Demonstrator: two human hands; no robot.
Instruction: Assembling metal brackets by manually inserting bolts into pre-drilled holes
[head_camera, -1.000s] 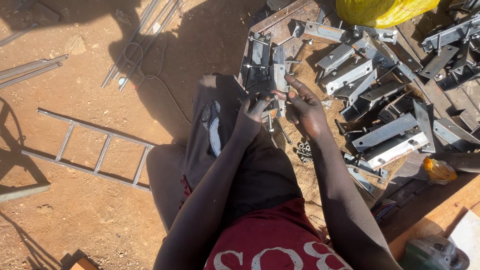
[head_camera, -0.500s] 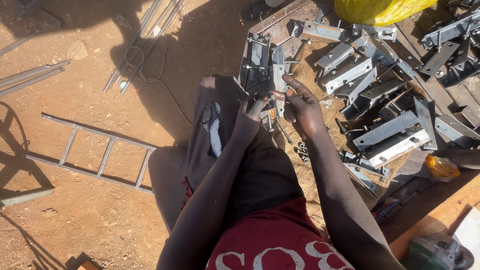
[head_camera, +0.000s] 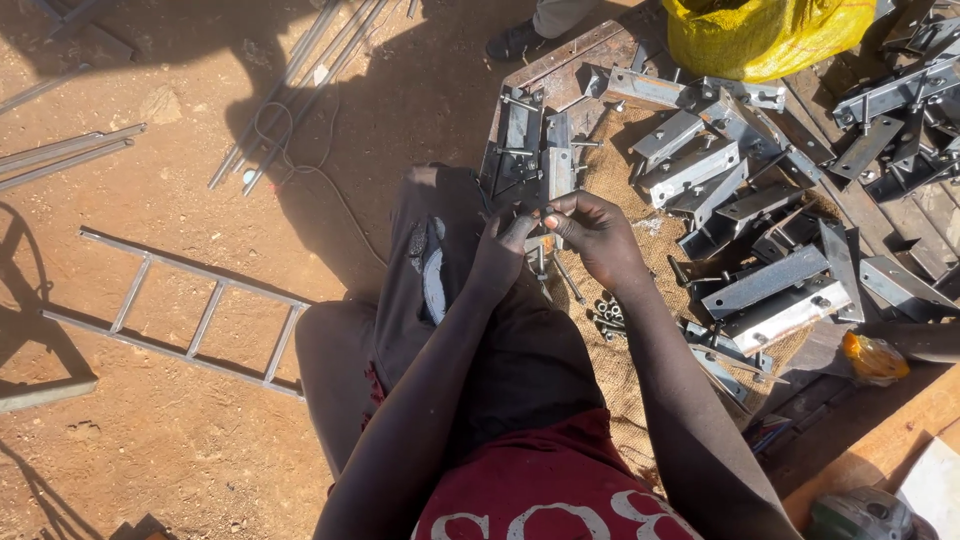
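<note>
Head view: at frame centre, left hand (head_camera: 503, 250) and right hand (head_camera: 592, 232) met, fingers pinched together on a small bolt (head_camera: 541, 222) held above the lap. Loose bolts (head_camera: 603, 312) lay on burlap (head_camera: 620, 370) just below right. Brackets (head_camera: 765, 285) were piled right, yellow sack (head_camera: 765, 35) upper right, ladder frame (head_camera: 190, 315) left.

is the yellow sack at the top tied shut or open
Cannot tell. The yellow sack looks bulging and full, but its top runs past the frame edge, so its mouth does not show.
</note>
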